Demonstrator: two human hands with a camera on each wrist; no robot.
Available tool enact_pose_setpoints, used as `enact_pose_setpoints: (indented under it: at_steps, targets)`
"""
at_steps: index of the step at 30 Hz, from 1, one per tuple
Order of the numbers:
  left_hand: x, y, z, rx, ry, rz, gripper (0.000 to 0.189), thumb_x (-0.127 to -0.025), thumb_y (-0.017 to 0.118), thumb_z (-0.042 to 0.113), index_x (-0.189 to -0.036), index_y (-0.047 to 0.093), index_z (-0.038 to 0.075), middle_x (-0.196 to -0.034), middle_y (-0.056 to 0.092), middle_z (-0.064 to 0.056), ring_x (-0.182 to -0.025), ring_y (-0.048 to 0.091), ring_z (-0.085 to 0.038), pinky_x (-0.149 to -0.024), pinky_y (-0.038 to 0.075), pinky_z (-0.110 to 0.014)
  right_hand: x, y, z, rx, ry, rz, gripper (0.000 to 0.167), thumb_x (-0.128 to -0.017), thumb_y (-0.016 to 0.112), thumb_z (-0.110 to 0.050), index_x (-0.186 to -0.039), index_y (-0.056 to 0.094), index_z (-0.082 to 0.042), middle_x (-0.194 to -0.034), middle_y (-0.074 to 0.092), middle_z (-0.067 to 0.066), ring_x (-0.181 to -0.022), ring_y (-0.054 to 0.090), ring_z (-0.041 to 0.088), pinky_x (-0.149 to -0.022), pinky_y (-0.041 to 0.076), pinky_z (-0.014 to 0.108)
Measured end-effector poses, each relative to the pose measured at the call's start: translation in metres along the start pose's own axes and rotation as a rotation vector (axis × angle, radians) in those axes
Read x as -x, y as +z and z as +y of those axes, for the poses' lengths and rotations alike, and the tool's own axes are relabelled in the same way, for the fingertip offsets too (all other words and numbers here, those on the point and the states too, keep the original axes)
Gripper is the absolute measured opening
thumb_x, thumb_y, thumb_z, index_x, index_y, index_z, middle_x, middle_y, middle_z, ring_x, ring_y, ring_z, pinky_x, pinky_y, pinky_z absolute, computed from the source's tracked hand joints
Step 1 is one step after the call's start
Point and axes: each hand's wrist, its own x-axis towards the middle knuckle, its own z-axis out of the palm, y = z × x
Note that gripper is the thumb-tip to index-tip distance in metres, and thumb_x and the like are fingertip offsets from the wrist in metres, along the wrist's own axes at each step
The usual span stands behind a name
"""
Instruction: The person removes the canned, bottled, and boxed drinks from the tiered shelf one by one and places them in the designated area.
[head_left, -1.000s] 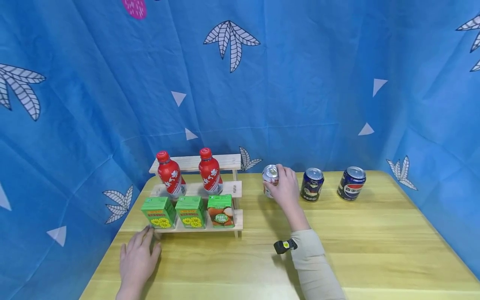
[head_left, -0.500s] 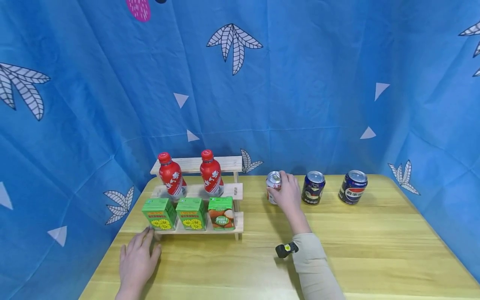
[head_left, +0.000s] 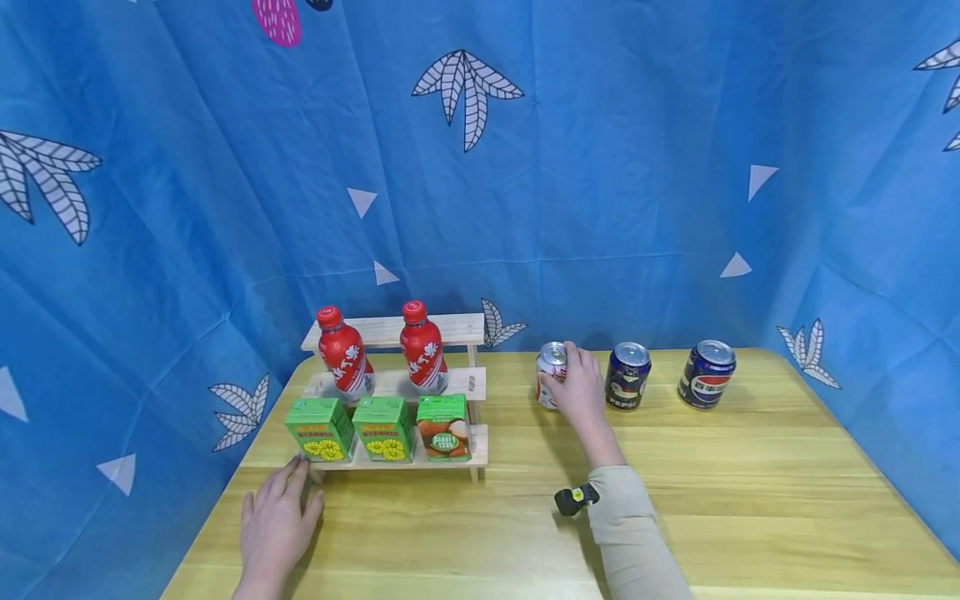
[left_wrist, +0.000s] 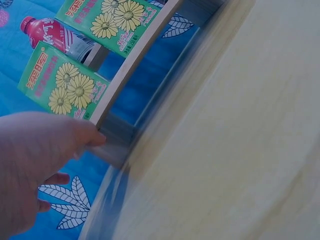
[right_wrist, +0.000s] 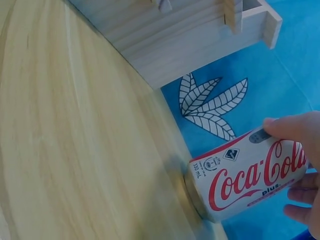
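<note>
My right hand (head_left: 579, 385) grips a white and red Coca-Cola can (right_wrist: 250, 177) near its top. In the right wrist view the thumb lies along one side and the fingers sit on the other. The can's base is at the tabletop, left of a dark Pepsi can (head_left: 627, 379). My left hand (head_left: 277, 518) lies low at the front left corner of a stepped wooden rack (head_left: 450, 463), its fingertips right at the lowest shelf. Above those fingers, a green drink carton with yellow flowers (left_wrist: 62, 85) stands on the shelf's end.
Another green flower carton (head_left: 384, 429) and a lychee-pictured carton (head_left: 442, 429) share the front shelf. Behind them stand two red bottles, one at left (head_left: 345, 358) and one at right (head_left: 424, 350). A blue Pepsi can (head_left: 707, 377) is farther right. Blue curtain (head_left: 637, 167) surrounds the table (head_left: 750, 500).
My right hand has shifted the Coca-Cola can slightly right, nearer the dark Pepsi can, and a little lower. The left hand stays by the rack. The head view tilts slightly.
</note>
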Motion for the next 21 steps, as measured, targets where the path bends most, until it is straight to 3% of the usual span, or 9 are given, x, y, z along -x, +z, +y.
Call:
enact_pose_setpoints:
  at_steps: [13,21]
  targets:
    - [-0.001,0.002,0.002,0.003,-0.004,-0.020,0.059,-0.090,0.064,0.028,-0.140,0.048,0.002,-0.149,0.043,-0.021,-0.134,0.039,-0.046,-0.108,0.019,-0.076,0.002,-0.007,0.001,-0.025,0.028,-0.005,0.088,-0.082,0.076,-0.037,-0.151,0.031,-0.006,-0.145,0.041,0.022,-0.134,0.038,0.040,-0.114,0.034,0.057]
    - [-0.001,0.002,0.001,-0.009,-0.014,-0.025,0.061,-0.089,0.064,0.029,-0.140,0.047,0.000,-0.148,0.042,-0.022,-0.133,0.038,-0.047,-0.108,0.019,-0.076,0.006,-0.022,-0.015,-0.067,-0.021,0.038,0.082,-0.086,0.071,-0.040,-0.151,0.032,-0.009,-0.146,0.040,0.020,-0.138,0.035,0.039,-0.117,0.031,0.056]
